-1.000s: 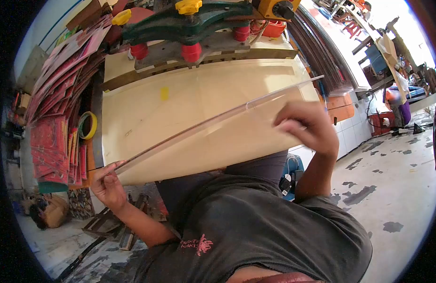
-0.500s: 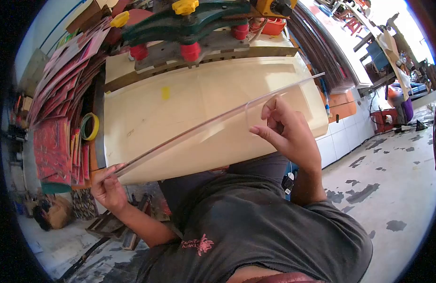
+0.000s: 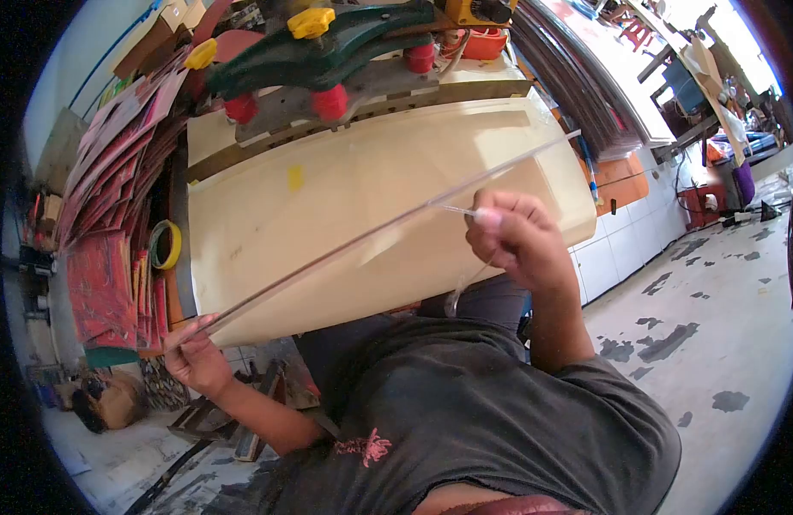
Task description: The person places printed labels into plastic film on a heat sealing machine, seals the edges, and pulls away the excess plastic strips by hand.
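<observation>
A long, thin, stiff strip slants across the view above the cream-covered table, its far end at the upper right. Its near end is pinched in my left hand, at the table's left front corner. My right hand is closed, thumb against fingers, on a narrow clear film strip. The film runs taut from the middle of the long strip to my fingertips. A loose length of it hangs below my right hand, over my lap. Whether it is tape or backing, I cannot make out.
A dark green clamp-like frame with yellow knobs and red feet stands at the table's back. Red printed sheets and a yellow tape roll lie left. Stacked panels lean at the right.
My right hand has closed from a looser curl onto the film, which has gone from a slack loop to a taut line. My left hand still holds the strip's end. The view shifted slightly.
</observation>
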Available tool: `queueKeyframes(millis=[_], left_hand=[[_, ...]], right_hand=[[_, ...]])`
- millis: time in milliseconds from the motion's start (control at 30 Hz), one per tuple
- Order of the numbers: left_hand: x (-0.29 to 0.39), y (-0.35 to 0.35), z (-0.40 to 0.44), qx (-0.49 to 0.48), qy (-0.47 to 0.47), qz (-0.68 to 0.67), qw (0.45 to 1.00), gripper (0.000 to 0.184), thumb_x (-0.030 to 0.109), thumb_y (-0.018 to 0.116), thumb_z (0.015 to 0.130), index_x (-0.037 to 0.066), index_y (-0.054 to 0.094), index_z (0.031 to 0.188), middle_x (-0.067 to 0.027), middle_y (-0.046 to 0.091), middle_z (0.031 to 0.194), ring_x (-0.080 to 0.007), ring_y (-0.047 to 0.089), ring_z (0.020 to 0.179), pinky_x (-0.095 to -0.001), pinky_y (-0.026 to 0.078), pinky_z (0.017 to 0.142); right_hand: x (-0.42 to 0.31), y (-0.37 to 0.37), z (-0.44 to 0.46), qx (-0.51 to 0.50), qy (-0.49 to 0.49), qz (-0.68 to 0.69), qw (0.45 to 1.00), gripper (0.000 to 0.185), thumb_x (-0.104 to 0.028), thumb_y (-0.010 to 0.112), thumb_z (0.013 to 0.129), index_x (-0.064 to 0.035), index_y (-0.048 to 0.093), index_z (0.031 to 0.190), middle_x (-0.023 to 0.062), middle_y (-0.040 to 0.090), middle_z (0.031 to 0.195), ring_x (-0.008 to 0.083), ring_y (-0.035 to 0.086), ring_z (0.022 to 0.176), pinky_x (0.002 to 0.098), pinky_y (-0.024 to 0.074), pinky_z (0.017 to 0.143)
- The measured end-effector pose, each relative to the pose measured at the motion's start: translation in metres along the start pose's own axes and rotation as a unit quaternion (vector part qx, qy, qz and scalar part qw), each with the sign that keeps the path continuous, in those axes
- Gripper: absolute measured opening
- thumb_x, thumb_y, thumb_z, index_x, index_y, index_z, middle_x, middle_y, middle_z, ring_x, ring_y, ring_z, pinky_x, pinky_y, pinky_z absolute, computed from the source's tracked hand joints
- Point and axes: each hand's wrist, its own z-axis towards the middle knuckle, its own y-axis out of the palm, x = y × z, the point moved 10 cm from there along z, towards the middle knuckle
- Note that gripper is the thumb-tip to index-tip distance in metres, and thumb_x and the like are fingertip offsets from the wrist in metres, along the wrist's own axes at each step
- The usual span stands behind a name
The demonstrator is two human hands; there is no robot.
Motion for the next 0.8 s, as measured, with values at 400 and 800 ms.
queueKeyframes(millis=[400,800], left_hand=[[0.011,-0.077,0.006,0.085,-0.042,0.047,0.994,0.023,0.023,0.057,0.103,0.000,0.058,0.106,-0.0117,0.064,0.098,-0.0219,0.066,0.093,-0.0395,0.056,0.090],[-0.016,-0.174,-0.011,0.217,-0.095,0.091,0.967,0.054,0.019,0.066,0.098,-0.005,0.045,0.141,-0.0129,0.060,0.130,-0.0165,0.060,0.101,-0.0298,0.049,0.086]], right_hand=[[-0.093,-0.129,-0.040,0.089,-0.344,0.335,0.872,0.017,-0.014,0.048,0.101,-0.0083,0.049,0.085,-0.0036,0.045,0.065,0.0052,0.035,0.042,0.0208,0.0305,0.036],[-0.129,-0.116,-0.075,0.247,-0.468,-0.158,0.833,0.022,-0.019,0.050,0.104,-0.0006,0.057,0.093,0.0332,0.061,0.126,0.0219,0.071,0.097,0.0198,0.0529,0.064]])
